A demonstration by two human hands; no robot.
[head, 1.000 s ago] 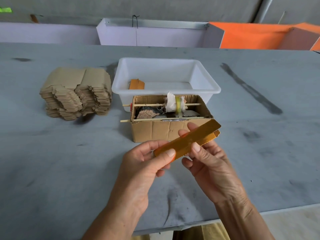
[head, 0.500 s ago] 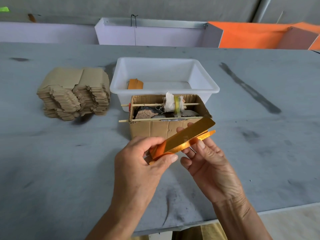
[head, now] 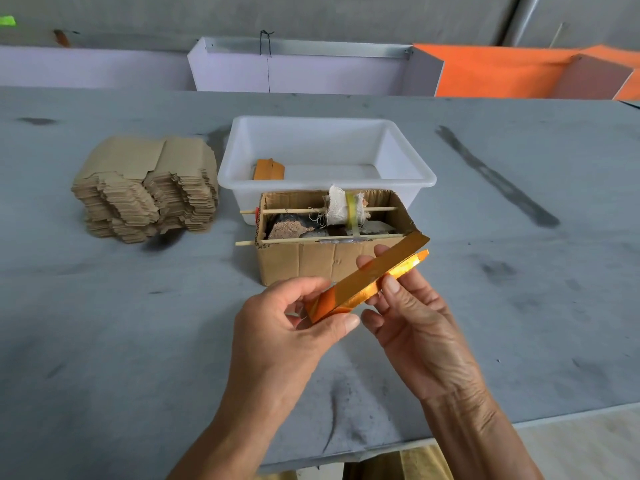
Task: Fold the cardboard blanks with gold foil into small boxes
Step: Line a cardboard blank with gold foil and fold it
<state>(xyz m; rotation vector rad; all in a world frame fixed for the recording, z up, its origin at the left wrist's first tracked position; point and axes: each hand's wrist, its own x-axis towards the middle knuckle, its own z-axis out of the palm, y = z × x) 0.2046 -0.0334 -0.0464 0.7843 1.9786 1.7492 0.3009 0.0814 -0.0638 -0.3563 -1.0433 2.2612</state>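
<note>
Holding the long gold-foil cardboard blank (head: 369,277) in the air above the grey worktop (head: 121,341), just in front of the open brown cardboard carton (head: 311,263), we pinch its near end in our left hand (head: 294,327), thumb under and fingers over. Our right hand (head: 412,317) cradles the middle from below, thumb pressed on the lower foil edge, probably so the two panels can open into a sleeve. Its long axis runs from near-left up to far-right, the far tip pointing toward the white plastic tub (head: 408,174). The stack of unfolded brown blanks (head: 145,188) waits at the left.
</note>
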